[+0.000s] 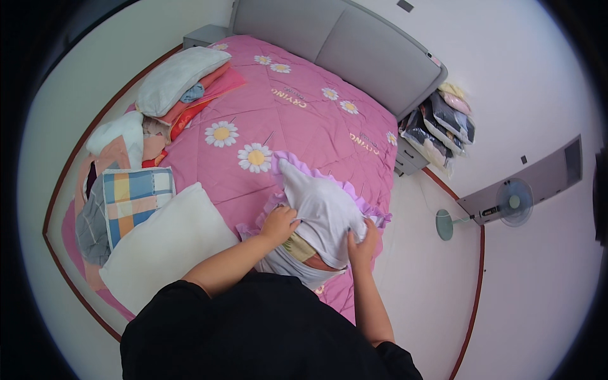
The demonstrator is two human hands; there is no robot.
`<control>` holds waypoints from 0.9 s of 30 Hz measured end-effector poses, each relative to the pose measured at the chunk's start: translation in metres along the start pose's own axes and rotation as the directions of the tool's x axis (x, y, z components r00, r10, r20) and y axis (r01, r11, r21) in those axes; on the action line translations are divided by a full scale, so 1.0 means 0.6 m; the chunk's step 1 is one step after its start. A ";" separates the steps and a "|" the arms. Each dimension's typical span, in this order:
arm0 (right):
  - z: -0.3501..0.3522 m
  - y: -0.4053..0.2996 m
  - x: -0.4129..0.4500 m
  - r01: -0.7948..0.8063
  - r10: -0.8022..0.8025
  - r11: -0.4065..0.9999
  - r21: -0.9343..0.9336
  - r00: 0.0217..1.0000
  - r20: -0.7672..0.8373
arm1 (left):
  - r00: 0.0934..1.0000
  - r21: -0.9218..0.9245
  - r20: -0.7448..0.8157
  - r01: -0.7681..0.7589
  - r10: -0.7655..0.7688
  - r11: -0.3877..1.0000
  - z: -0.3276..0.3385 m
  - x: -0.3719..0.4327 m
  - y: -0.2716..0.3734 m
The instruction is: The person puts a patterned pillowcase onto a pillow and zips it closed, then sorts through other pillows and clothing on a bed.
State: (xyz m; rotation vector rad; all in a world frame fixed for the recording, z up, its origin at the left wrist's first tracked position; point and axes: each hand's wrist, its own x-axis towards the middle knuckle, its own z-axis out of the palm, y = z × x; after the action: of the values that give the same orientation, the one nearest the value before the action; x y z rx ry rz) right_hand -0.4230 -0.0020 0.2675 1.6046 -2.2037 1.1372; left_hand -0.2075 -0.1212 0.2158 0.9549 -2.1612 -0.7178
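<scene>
A white pillowcase with a purple ruffled edge (318, 199) lies on the pink quilt (294, 123), close in front of me. My left hand (280, 224) pinches its fabric on the left side, beside an opening. Opposite, my right hand (363, 242) grips the right side of the case near the ruffle. Between my hands the opening shows a yellowish and an orange-brown fabric (300, 247) inside. To the left of my left arm rests a plain white pillow (171, 242).
Left on the bed are a checked cushion (137, 199), piled bedding and another white pillow (180, 80). A grey headboard (332, 42) stands at the far side. Bagged items (439, 126) sit on a nightstand (411, 156). A fan (514, 203) stands on the right.
</scene>
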 end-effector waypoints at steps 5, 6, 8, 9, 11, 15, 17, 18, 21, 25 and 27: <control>0.017 -0.066 0.058 0.230 -0.224 0.973 -0.003 0.950 0.219 | 0.982 0.042 0.045 -0.185 0.183 0.982 0.026 -0.008 0.045; 0.021 -0.069 0.063 0.225 -0.213 0.973 -0.042 0.957 0.196 | 0.982 0.047 0.045 -0.185 0.183 0.982 0.025 -0.010 0.047; 0.019 -0.065 0.076 0.277 -0.247 0.957 -0.091 0.935 0.253 | 0.978 0.013 0.031 -0.205 0.204 0.979 0.021 -0.013 0.047; 0.017 -0.063 0.078 0.329 -0.273 0.934 -0.140 0.910 0.313 | 0.979 0.018 0.030 -0.201 0.201 0.979 0.019 -0.017 0.042; 0.029 -0.057 0.075 0.393 -0.339 0.907 -0.154 0.896 0.287 | 0.984 -0.013 0.029 -0.174 0.175 0.985 0.016 -0.025 0.030; 0.032 -0.077 0.078 0.456 -0.395 0.867 -0.201 0.874 0.282 | 0.990 -0.028 0.016 -0.141 0.141 0.990 0.007 -0.034 0.025; 0.040 -0.092 0.073 0.448 -0.389 0.867 -0.217 0.882 0.264 | 0.990 -0.044 -0.035 -0.136 0.135 0.990 0.001 -0.039 0.018; 0.045 -0.091 0.070 0.438 -0.367 0.866 -0.240 0.884 0.288 | 0.990 -0.043 -0.038 -0.136 0.135 0.990 0.000 -0.040 0.017; 0.064 -0.074 0.062 0.443 -0.362 0.863 -0.242 0.877 0.316 | 0.994 -0.103 -0.044 -0.106 0.102 0.989 -0.001 -0.042 0.015; 0.071 -0.050 0.075 0.416 -0.393 0.909 -0.006 0.863 0.319 | 0.973 -0.359 0.113 0.228 -0.200 0.905 0.003 -0.040 -0.006; 0.071 -0.039 0.073 0.398 -0.415 0.910 0.116 0.866 0.281 | 0.897 -0.503 0.254 0.442 -0.362 0.743 0.009 -0.035 -0.024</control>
State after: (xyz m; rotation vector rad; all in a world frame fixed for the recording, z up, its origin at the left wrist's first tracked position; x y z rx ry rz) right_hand -0.4081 -0.0654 0.2731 2.2583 -1.8554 0.8815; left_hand -0.1944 -0.1121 0.1952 1.0775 -1.6890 -1.5672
